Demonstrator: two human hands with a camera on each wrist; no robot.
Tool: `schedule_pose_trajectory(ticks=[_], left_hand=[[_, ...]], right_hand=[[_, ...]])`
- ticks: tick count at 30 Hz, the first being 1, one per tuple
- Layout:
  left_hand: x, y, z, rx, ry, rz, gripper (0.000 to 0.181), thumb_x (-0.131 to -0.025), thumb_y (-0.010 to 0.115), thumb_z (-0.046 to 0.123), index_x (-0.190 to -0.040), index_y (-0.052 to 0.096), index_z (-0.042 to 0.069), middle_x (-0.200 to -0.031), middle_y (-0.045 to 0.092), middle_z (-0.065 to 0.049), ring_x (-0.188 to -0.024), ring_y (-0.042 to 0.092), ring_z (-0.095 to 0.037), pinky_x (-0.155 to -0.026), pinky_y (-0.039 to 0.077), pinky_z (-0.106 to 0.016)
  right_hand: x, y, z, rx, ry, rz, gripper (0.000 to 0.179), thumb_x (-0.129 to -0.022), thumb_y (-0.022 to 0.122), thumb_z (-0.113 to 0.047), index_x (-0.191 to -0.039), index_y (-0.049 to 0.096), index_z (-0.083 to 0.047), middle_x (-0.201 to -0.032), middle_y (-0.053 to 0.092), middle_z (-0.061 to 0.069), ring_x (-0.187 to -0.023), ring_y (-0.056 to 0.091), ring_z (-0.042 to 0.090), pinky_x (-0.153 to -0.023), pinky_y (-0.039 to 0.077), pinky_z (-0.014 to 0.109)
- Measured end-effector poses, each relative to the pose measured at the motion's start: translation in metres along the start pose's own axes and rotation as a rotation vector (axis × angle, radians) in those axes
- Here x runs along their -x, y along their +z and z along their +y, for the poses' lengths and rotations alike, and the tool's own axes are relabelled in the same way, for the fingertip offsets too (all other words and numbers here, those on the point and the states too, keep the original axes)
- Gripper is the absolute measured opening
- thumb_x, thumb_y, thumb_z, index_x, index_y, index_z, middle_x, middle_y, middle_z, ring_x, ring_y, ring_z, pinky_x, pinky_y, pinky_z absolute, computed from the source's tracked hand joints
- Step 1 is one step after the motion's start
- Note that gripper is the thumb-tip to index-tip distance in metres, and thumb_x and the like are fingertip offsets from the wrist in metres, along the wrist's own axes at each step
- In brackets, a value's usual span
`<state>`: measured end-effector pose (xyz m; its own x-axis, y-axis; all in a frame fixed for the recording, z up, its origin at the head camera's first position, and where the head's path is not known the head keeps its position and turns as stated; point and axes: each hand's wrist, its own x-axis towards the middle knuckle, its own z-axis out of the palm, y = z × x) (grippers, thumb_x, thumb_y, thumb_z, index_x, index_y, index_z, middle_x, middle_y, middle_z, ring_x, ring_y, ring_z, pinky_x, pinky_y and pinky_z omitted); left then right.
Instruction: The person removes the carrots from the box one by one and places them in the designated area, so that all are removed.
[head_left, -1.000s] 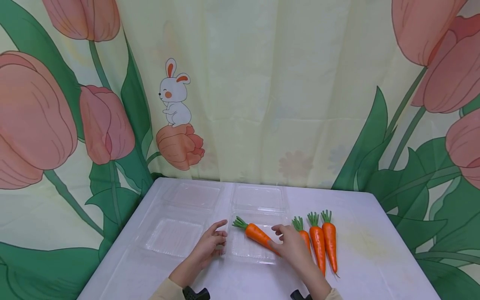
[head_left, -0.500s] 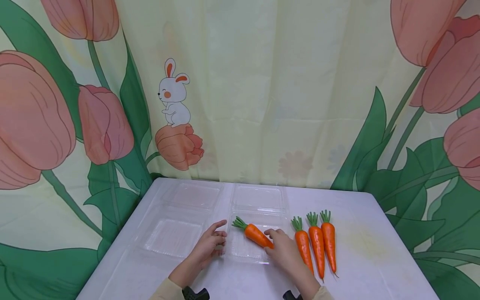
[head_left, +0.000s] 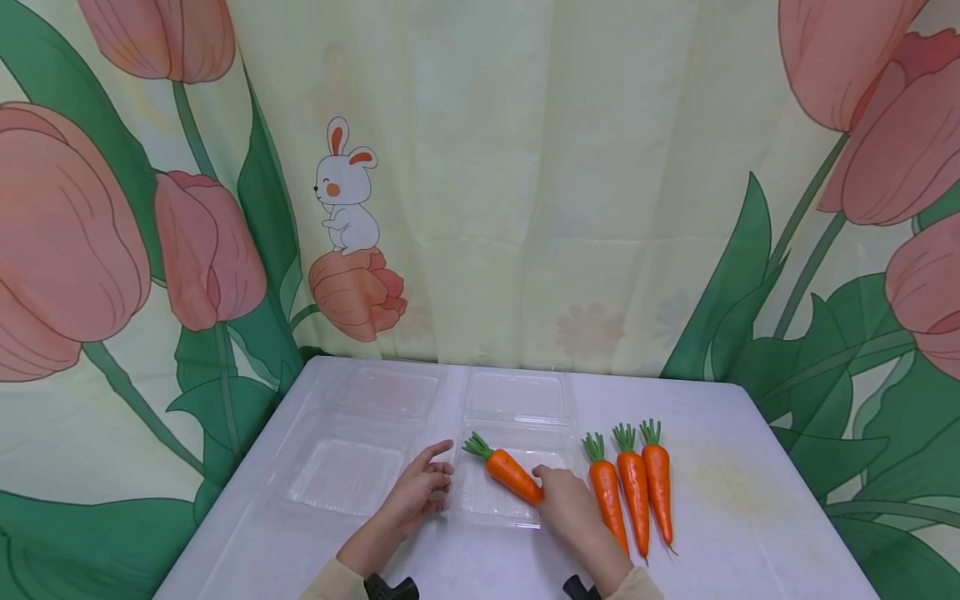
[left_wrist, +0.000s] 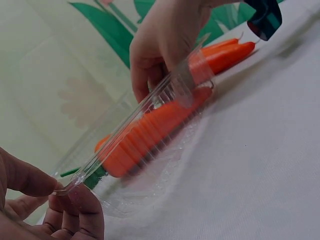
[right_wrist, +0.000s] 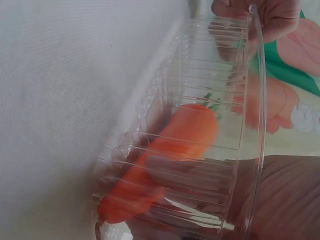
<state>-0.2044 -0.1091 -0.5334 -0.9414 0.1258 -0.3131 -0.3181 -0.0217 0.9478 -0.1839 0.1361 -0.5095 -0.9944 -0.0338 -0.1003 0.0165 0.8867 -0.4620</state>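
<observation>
An orange carrot (head_left: pixel 513 475) with green leaf stubs lies slantwise inside the base of an open clear plastic container (head_left: pixel 483 507). My right hand (head_left: pixel 568 505) reaches over the container's right side and holds the carrot near its narrow end. Through the clear wall in the right wrist view, fingers (right_wrist: pixel 205 172) show against the carrot (right_wrist: pixel 192 125). At the left side, my left hand (head_left: pixel 420 490) pinches the container's rim between thumb and fingers, as the left wrist view shows. The carrot's tip is partly hidden by my right hand in the head view.
Three more carrots (head_left: pixel 634 492) lie side by side to the right of my right hand. A second open clear container (head_left: pixel 348 475) sits on the left of the white-covered table (head_left: pixel 720 533). A tulip-print curtain (head_left: pixel 480 167) hangs behind.
My right hand has moved left, away from the three carrots, and its fingers have curled in at the carrot's narrow end. The carrot has shifted slightly left. My left hand has stayed put.
</observation>
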Motion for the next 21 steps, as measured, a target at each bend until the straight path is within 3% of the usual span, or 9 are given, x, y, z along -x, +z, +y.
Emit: schedule_pose_trajectory(ticks=[6, 13, 21], left_hand=[[0.0011, -0.0002, 0.0005, -0.002, 0.004, -0.007, 0.064, -0.094, 0.053, -0.001, -0.156, 0.04, 0.009, -0.108, 0.057, -0.01, -0.085, 0.055, -0.02, -0.065, 0.05, -0.028], [0.0011, -0.0003, -0.0006, 0.003, 0.002, -0.009, 0.065, -0.093, 0.053, -0.002, -0.156, 0.04, 0.008, -0.108, 0.057, -0.01, -0.085, 0.055, -0.02, -0.064, 0.051, -0.029], [0.0011, 0.0005, 0.0013, -0.001, -0.002, 0.0, 0.065, -0.093, 0.054, -0.002, -0.156, 0.04, 0.008, -0.109, 0.058, -0.011, -0.085, 0.055, -0.02, -0.064, 0.05, -0.029]], right_hand=[[-0.0006, -0.0012, -0.0001, -0.021, -0.01, -0.044, 0.033, -0.085, 0.076, 0.001, -0.117, 0.075, -0.006, -0.104, 0.074, 0.009, -0.082, 0.06, 0.021, -0.095, 0.056, 0.054], [-0.0012, -0.0017, 0.0017, -0.018, -0.033, -0.04, 0.036, -0.082, 0.076, 0.004, -0.117, 0.075, -0.006, -0.103, 0.073, 0.009, -0.083, 0.061, 0.021, -0.096, 0.056, 0.054], [-0.0035, -0.0047, 0.0053, -0.078, -0.102, -0.012, 0.04, -0.08, 0.079, 0.005, -0.117, 0.072, -0.01, -0.093, 0.07, 0.004, -0.077, 0.059, 0.019, -0.084, 0.06, 0.046]])
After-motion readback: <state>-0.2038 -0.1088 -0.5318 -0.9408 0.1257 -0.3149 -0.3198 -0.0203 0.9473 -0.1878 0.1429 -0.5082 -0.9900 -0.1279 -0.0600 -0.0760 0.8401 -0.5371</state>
